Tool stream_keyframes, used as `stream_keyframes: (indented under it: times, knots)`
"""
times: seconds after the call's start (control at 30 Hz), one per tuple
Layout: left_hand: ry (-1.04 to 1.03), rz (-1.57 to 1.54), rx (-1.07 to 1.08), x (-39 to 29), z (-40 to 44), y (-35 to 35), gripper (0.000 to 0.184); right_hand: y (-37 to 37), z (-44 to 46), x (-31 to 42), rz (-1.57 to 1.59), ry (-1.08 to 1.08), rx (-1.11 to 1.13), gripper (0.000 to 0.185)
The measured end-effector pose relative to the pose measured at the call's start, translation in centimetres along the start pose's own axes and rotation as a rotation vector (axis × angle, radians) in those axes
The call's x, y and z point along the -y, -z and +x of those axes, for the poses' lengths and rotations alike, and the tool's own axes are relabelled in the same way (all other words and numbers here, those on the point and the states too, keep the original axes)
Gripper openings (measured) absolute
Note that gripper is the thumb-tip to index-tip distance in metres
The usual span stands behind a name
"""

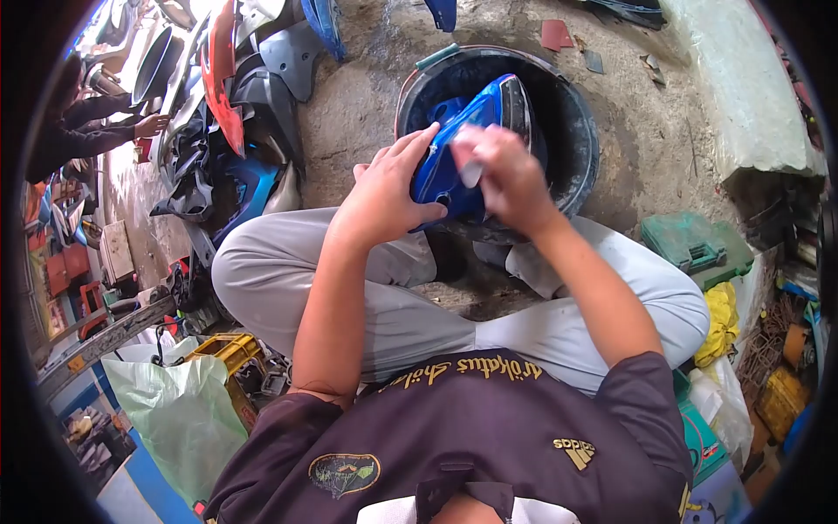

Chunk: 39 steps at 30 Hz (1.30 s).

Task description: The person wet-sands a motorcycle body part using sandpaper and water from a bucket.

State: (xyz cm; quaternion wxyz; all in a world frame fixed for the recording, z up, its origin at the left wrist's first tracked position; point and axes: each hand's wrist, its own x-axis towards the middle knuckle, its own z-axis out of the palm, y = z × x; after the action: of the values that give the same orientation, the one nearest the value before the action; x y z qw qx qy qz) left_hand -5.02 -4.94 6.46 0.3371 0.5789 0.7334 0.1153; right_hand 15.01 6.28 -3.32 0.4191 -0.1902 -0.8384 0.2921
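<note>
A glossy blue plastic motorcycle panel (477, 119) with a black strip rests tilted over a black bucket (583, 166). My left hand (388, 188) grips the panel's left edge, fingers along its upper side and thumb near a round hole. Over the panel's middle, my right hand (513, 179) is slightly blurred by motion. Pinched in it is a small folded piece of sandpaper (470, 166), reddish with a pale grey face, against or just above the blue surface. The panel's underside is hidden.
Motorcycle body panels (262, 105) are heaped at the left, where another person's hand (152, 126) reaches in. Reddish sheets (555, 35) lie on the concrete beyond the bucket. A green tool case (685, 240) and yellow cloth (720, 323) sit at my right, a plastic bag (179, 410) at my left.
</note>
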Motion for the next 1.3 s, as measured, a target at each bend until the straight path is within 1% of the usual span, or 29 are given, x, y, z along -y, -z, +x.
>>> stream_keyframes:
  times: [0.03, 0.07, 0.1, 0.17, 0.2, 0.23, 0.3, 0.33, 0.37, 0.43, 0.5, 0.53, 0.63, 0.67, 0.77, 0.8, 0.9, 0.93, 1.03, 1.07, 1.1, 1.17, 1.2, 1.23, 1.3]
  knots:
    - [0.008, 0.001, -0.002, 0.0, 0.0, 0.0, 0.117, 0.3, 0.2, -1.4, -0.06, -0.012, -0.023, 0.034]
    - [0.006, 0.004, -0.014, 0.0, 0.0, -0.2, 0.117, 0.3, 0.0, -2.3, 0.125, -0.331, -0.06, 0.035]
    - [0.01, -0.01, -0.008, 0.1, -0.1, -0.2, 0.117, 1.2, 0.3, -1.7, 0.006, -0.353, 0.048, 0.034]
    - [0.009, -0.035, 0.0, 0.3, 0.1, -0.2, 0.116, -0.1, 0.2, 1.0, 0.05, -0.182, -0.022, 0.038]
    - [0.011, -0.022, -0.006, 0.1, 0.1, -0.2, 0.116, 0.2, 0.8, 2.8, 0.009, -0.069, 0.047, 0.043]
    - [0.013, -0.008, -0.013, 0.0, 0.0, -0.2, 0.116, -0.7, 0.2, 2.2, 0.086, -0.002, 0.041, 0.046]
    - [0.012, 0.004, -0.016, -0.2, 0.1, -0.1, 0.115, 0.3, 0.3, -0.3, -0.019, 0.003, 0.038, 0.042]
    - [0.012, -0.001, -0.018, -0.3, 0.1, -0.1, 0.115, 0.4, 0.2, -1.7, 0.028, -0.187, -0.004, 0.039]
    - [0.013, -0.008, -0.018, -0.4, 0.0, -0.1, 0.115, 0.8, 0.1, -3.0, 0.045, -0.289, -0.008, 0.035]
    - [0.032, -0.003, -0.006, -0.4, 0.0, 0.1, 0.115, 0.3, 0.5, -0.8, -0.02, -0.197, -0.016, 0.033]
    - [0.039, -0.004, 0.0, -0.5, 0.1, 0.0, 0.115, -0.2, 1.0, 1.9, 0.023, -0.039, 0.029, 0.029]
    - [0.039, -0.006, -0.002, -0.5, 0.1, 0.0, 0.115, -0.2, 1.0, 1.5, 0.004, -0.027, 0.024, 0.026]
    - [0.022, -0.013, -0.011, -0.4, 0.2, 0.1, 0.116, 0.9, 1.2, -2.1, 0.196, -0.435, -0.002, 0.031]
    - [0.016, -0.017, -0.013, -0.4, 0.1, 0.0, 0.116, 1.4, 1.2, -2.8, 0.176, -0.392, 0.039, 0.03]
    - [0.017, -0.019, -0.013, 0.0, 0.0, -0.2, 0.116, 0.4, 1.9, 1.3, -0.07, 0.007, 0.03, 0.023]
    - [0.018, -0.025, -0.016, -0.1, 0.1, -0.2, 0.116, 0.0, 1.8, 1.7, -0.023, 0.028, 0.043, 0.017]
    - [0.017, -0.046, -0.016, 0.0, 0.1, -0.1, 0.116, 0.5, 1.5, -2.3, -0.004, -0.093, -0.005, 0.015]
    - [0.01, -0.059, -0.012, 0.0, 0.1, -0.1, 0.116, 1.1, 1.5, -2.4, 0.049, -0.269, -0.021, 0.014]
    - [0.015, -0.046, -0.013, -0.1, 0.1, 0.0, 0.115, 0.2, 1.4, 0.2, 0.104, -0.119, 0.017, 0.028]
    - [0.025, -0.035, -0.013, -0.2, 0.0, 0.0, 0.115, 0.0, 1.7, 1.6, 0.036, 0.006, 0.032, 0.029]
    - [0.028, -0.038, -0.014, -0.4, 0.1, 0.0, 0.115, -0.2, 1.5, 1.7, 0.067, 0.012, 0.036, 0.03]
    - [0.034, -0.039, -0.009, -0.5, 0.2, 0.2, 0.114, 0.2, 1.1, -1.1, 0.021, -0.01, -0.023, 0.029]
    - [0.025, -0.045, -0.014, -0.3, 0.1, 0.1, 0.114, 0.7, 1.2, -1.7, 0.19, -0.303, -0.012, 0.028]
    - [0.014, -0.052, -0.018, -0.2, 0.1, 0.0, 0.114, 1.5, 1.2, -2.1, 0.062, -0.356, 0.02, 0.028]
    - [0.001, -0.057, -0.026, -0.2, 0.3, 0.0, 0.114, 0.1, 0.7, -1.2, 0.045, -0.148, -0.025, 0.03]
